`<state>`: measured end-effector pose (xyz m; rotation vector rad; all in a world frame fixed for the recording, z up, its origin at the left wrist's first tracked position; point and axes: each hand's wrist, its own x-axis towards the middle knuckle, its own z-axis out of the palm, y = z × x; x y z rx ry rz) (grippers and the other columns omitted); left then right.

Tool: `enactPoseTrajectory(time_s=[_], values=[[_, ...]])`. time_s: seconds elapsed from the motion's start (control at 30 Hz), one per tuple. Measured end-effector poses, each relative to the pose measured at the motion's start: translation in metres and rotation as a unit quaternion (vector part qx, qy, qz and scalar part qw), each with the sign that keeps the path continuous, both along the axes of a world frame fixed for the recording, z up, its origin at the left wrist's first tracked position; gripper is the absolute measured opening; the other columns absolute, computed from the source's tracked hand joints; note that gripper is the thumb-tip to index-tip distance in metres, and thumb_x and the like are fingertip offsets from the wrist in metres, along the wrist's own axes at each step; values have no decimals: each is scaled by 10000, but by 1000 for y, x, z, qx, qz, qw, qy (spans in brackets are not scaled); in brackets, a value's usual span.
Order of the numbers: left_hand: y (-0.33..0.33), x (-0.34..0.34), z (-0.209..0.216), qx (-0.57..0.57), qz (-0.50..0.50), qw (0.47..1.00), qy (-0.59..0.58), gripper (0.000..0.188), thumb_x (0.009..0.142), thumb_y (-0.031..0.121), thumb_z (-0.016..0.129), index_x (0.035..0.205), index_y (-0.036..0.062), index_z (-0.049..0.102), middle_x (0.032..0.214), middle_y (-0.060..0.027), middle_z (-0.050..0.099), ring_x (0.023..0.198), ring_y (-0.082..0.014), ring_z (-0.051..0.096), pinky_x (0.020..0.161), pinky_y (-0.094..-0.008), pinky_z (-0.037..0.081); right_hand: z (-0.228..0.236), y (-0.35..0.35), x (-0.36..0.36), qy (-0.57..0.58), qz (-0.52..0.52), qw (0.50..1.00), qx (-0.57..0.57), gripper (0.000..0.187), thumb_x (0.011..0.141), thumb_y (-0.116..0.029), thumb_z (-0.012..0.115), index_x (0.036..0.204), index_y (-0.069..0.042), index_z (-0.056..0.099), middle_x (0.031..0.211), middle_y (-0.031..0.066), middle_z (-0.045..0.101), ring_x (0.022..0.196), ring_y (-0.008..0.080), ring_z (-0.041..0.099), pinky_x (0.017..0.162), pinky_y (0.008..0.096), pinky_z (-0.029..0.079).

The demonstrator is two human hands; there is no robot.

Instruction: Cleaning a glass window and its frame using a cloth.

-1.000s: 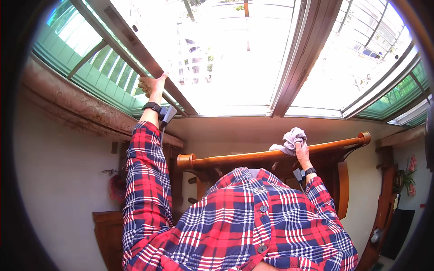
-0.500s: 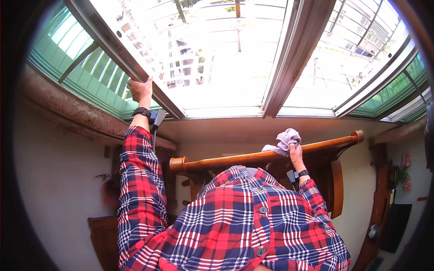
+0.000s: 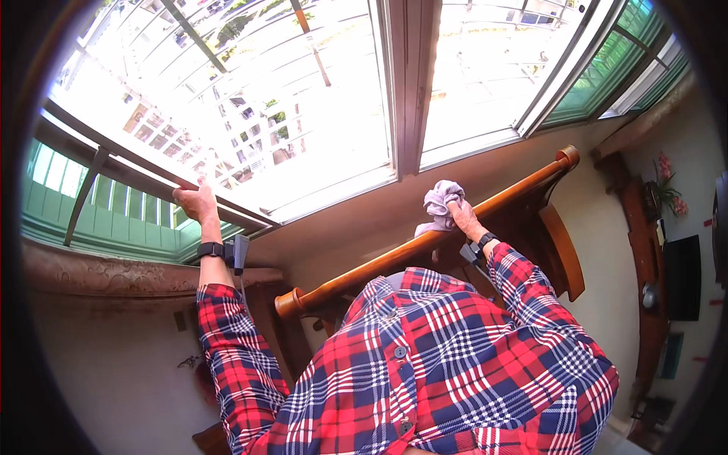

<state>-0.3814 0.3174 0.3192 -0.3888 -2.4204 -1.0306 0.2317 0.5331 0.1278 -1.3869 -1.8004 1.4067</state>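
Cloth [image 3: 441,203], a soft grayish-purple one, is bunched up in your right hand [image 3: 462,217], as the head view shows. Your fingers on that side are closed around it. It sits just past a shiny brown wooden rail [image 3: 493,205], on the window side, and one loose end hangs down by the rail. You can't tell if that end touches the wood.

Your left hand [image 3: 197,203] is up on the dark window frame [image 3: 140,167], near its lower right end. Those fingers are bent at the frame's edge, but you can't tell how tightly they hold it. Green slats [image 3: 72,201] show through the glass beside this hand. Under it, a pinkish curtain band [image 3: 136,277] runs along the wall.

Each of your wrists has a black band with a gray piece on it. You wear a red, blue and white checked shirt [image 3: 447,356].

Between your hands, the big window shows very bright light and thin bars [image 3: 193,42] outside. A thick brown post [image 3: 412,83] splits it from the next window. Far to your right, pink flowers [image 3: 665,168] stand near a black panel [image 3: 682,277].
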Motion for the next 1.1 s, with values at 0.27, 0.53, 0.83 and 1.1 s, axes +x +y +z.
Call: enactPoseTrajectory(time_s=[0.27,0.53,0.83,1.1], values=[[53,110,25,38,-168,983,-57,525,910,421,726,1057,-56,565,1042,-179,566,972,-324,590,887,-446,484,1,3,1,41,-14,997,-61,446,938,-441,574,1022,-11,661,776,56,652,540,134,615,482,283,500],[113,227,52,93,-311,939,-115,495,979,383,644,1111,-84,550,1021,-172,555,878,-261,565,803,-400,487,7,-13,-11,22,-4,998,-64,437,931,-429,564,1019,-14,670,808,38,643,581,134,611,503,267,500],[176,287,74,79,-411,905,-82,474,1002,316,558,1175,-123,516,1090,-264,538,998,-380,569,882,-454,467,18,-15,-31,48,23,997,-60,482,909,-407,600,1108,30,645,860,123,675,656,176,660,584,312,547],[221,365,92,44,-424,895,-132,462,992,240,468,1184,-179,486,1171,-363,524,1112,-467,523,999,-508,404,21,6,10,44,55,994,-78,455,937,-372,587,1138,34,629,898,132,684,706,209,690,652,327,566]])
